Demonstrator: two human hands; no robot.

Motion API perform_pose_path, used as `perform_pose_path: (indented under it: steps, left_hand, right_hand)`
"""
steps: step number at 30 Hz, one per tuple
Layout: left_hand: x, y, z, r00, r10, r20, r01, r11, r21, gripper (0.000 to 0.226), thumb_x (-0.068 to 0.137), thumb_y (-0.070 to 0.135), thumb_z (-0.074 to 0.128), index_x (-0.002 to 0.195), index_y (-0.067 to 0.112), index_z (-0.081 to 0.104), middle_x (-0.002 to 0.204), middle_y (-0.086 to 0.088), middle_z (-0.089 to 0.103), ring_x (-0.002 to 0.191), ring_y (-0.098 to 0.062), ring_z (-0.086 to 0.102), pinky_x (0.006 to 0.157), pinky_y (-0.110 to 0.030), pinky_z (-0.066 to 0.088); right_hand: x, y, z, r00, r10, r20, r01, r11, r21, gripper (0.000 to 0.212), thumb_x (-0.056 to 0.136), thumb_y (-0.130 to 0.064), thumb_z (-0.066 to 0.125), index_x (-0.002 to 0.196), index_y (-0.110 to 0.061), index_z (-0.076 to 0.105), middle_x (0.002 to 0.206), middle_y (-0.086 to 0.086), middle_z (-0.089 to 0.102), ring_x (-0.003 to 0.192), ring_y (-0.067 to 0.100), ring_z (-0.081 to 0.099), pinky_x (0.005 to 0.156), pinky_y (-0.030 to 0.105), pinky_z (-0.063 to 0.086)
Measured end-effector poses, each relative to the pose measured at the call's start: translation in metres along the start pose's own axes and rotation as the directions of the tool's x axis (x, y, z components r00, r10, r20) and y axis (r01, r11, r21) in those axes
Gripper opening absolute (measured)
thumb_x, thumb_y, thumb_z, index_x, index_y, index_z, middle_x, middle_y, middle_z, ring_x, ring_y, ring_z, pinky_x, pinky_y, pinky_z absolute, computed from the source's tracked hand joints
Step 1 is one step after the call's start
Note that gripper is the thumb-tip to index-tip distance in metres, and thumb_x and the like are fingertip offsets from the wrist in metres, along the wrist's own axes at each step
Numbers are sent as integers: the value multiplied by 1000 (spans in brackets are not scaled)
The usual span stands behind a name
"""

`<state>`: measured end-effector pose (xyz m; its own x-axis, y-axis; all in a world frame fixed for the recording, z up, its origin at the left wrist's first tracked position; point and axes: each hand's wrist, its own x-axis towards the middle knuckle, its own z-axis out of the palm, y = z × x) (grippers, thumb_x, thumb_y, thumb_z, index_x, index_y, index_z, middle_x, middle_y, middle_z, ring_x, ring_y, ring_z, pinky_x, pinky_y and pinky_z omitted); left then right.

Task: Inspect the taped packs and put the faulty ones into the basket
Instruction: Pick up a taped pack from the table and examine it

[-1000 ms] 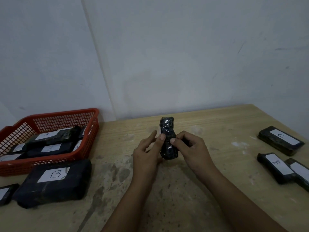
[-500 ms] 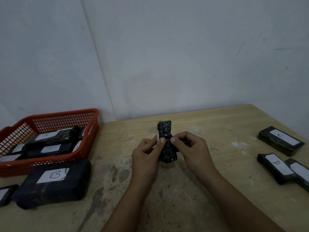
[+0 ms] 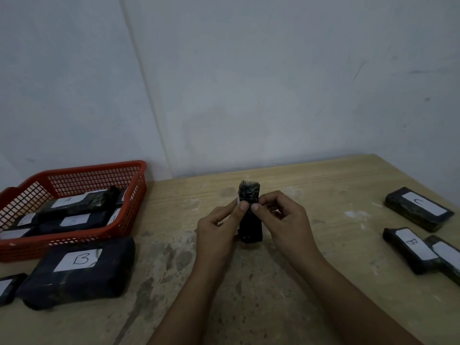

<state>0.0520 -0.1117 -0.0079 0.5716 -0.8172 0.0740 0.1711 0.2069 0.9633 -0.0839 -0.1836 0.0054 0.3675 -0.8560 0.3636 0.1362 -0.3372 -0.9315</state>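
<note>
A small black taped pack (image 3: 249,195) stands on end at the middle of the wooden table (image 3: 323,185). My left hand (image 3: 219,232) pinches its left edge, where a sliver of white label shows. My right hand (image 3: 286,222) pinches its right edge, thumb on the front face. The red mesh basket (image 3: 139,185) sits at the far left and holds several black packs with white labels.
A large black pack marked B (image 3: 77,270) lies in front of the basket, with a smaller pack (image 3: 7,287) at the left edge. On the right lie a pack marked C (image 3: 418,207), one marked B (image 3: 410,247) and another (image 3: 448,257) beside it.
My left hand's fingers, spread a second ago, have curled onto the pack's left edge. Both hands now pinch it higher up, and the pack has turned slightly, showing a white label edge.
</note>
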Motion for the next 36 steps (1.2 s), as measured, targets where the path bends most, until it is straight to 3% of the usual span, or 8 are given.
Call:
perform_pose_path:
  steps: [5,11,17,20,24,30,33,36]
  left_hand:
    - [-1,-2,1,998,44,-51,-41,998,45,23,94,28,81,115,20,86,113,-3,81,109,-18,78,90,-37,65]
    - [-1,-5,2,995,87,-59,-81,992,92,20,90,29,83,109,24,88,97,-5,75,98,-19,77,87,-44,63]
    - [-4,3,4,998,18,-57,-18,1000,-1,44,90,32,85,132,20,78,112,-5,82,106,-20,81,93,-50,66]
    - [-2,3,3,997,9,-77,-9,1000,10,48,84,54,83,120,23,84,117,-4,82,113,-23,79,96,-57,64]
    - [-3,0,3,993,63,-105,-53,994,99,37,88,50,81,113,23,87,109,-1,83,108,-19,79,100,-53,63]
    - [-7,0,7,994,101,-47,-96,989,111,29,97,28,78,126,22,82,114,8,83,111,-10,78,95,-32,64]
    - [-10,4,8,993,118,-22,-115,988,105,37,99,23,77,136,20,75,121,14,80,117,-1,74,94,-20,60]
    - [-11,3,10,993,117,-24,-114,989,96,50,94,26,82,142,18,71,132,9,76,123,-2,71,99,-22,59]
  right_hand:
    - [-3,2,4,999,26,36,-26,1000,-6,6,98,-12,76,95,-12,71,88,10,66,77,15,60,74,31,56]
    - [-1,0,5,998,33,-62,-29,998,54,6,97,-13,77,97,-9,72,91,5,71,84,12,63,77,27,58]
    - [-1,-4,2,1000,11,-10,-10,1000,27,6,100,-14,73,97,-10,71,92,4,72,86,17,69,77,30,58]
    - [-2,-3,3,1000,9,19,-9,1000,-12,6,101,-11,72,96,-8,70,94,7,71,91,25,68,73,26,55]
    - [-3,-1,5,999,29,25,-29,999,-14,14,104,-16,68,92,-11,72,87,-1,72,84,10,66,76,25,55]
    - [0,0,0,999,41,-13,-41,999,7,19,105,-20,67,92,-10,75,91,8,74,96,32,71,92,55,58]
    - [0,-3,2,997,73,-38,-73,997,15,29,103,-34,68,87,-12,77,85,6,75,90,27,72,87,42,60]
    - [-4,-5,3,996,74,-51,-74,997,-6,19,103,-24,71,88,-16,80,84,0,77,82,12,72,76,23,57]
